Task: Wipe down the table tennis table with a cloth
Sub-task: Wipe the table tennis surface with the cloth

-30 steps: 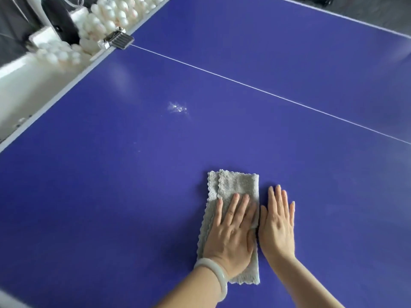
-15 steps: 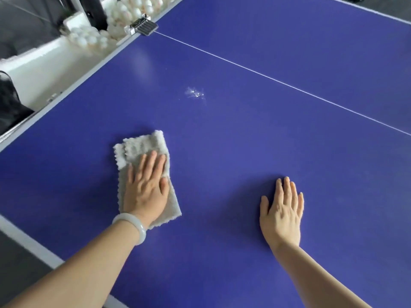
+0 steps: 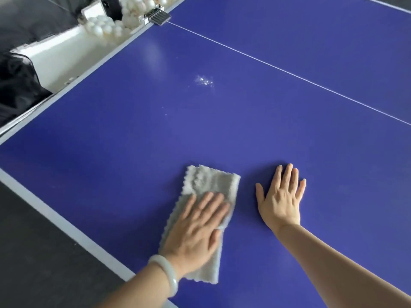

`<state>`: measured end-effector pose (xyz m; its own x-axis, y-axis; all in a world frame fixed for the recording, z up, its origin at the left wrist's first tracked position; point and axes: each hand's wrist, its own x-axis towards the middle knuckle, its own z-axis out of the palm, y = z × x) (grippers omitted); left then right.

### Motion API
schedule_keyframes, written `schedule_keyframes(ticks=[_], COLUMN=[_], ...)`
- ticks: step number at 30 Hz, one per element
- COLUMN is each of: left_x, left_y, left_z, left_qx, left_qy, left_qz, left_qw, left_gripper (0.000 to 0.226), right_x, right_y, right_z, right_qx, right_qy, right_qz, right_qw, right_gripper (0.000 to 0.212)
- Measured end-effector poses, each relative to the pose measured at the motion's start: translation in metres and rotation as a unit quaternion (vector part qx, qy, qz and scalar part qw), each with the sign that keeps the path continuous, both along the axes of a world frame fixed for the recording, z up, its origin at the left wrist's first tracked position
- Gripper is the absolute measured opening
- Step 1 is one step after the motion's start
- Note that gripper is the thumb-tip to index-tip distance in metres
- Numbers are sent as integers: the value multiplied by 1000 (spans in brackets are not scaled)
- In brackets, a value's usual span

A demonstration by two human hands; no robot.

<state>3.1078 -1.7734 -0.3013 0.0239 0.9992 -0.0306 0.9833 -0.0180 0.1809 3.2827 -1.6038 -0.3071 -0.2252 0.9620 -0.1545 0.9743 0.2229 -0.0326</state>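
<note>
The blue table tennis table (image 3: 244, 121) fills the view. A folded grey cloth (image 3: 209, 185) lies on it near the front edge. My left hand (image 3: 195, 232), with a pale bangle on the wrist, presses flat on the cloth with straight fingers. To the cloth's right, my right hand (image 3: 281, 196) rests flat on the bare surface, fingers spread, a short gap away from the cloth. A small white smudge (image 3: 203, 80) marks the table farther back.
A thin white line (image 3: 289, 73) crosses the table. A metal net clamp (image 3: 158, 16) sits on the far left edge, with a heap of white balls (image 3: 104, 27) beside it. The table's white border (image 3: 57, 221) and dark floor lie to the left.
My left hand slid the cloth left toward the table edge, then back right and nearer to my right hand. My right hand stayed pressed on the table.
</note>
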Motion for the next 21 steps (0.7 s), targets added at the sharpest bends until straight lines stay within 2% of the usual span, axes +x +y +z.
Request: schedule_keyframes(ticks=[4, 7, 9, 12, 13, 14, 18, 21], left_x=[-61, -57, -56, -58, -58, -57, -59, -58], left_y=[-17, -15, -15, -15, -15, -14, -13, -18], left_z=[5, 5, 6, 8, 8, 8, 4, 3], left_qx=[-27, -35, -44, -53, -54, -55, -55, -50], left_qy=[36, 45, 43, 37, 36, 35, 25, 7], left_qz=[161, 184, 181, 191, 192, 190, 187, 184], left_qw=[986, 981, 981, 980, 979, 980, 980, 982], left_gripper=[58, 59, 60, 60, 60, 61, 61, 62], right_x=[-2, -6, -14, -46, -63, -82, -131, -136], right_y=[-2, -2, -14, -56, -69, -80, -97, -98], right_z=[2, 9, 16, 16, 15, 14, 11, 5], right_qx=[-3, -24, -18, 2, -12, -24, -5, 11], right_qy=[1, -8, -2, 87, 110, 129, 192, 169], right_qz=[-5, -8, 45, 192, 207, 189, -6, -18], right_qw=[1000, 1000, 999, 978, 972, 973, 981, 985], right_gripper=[79, 76, 68, 60, 59, 59, 56, 55])
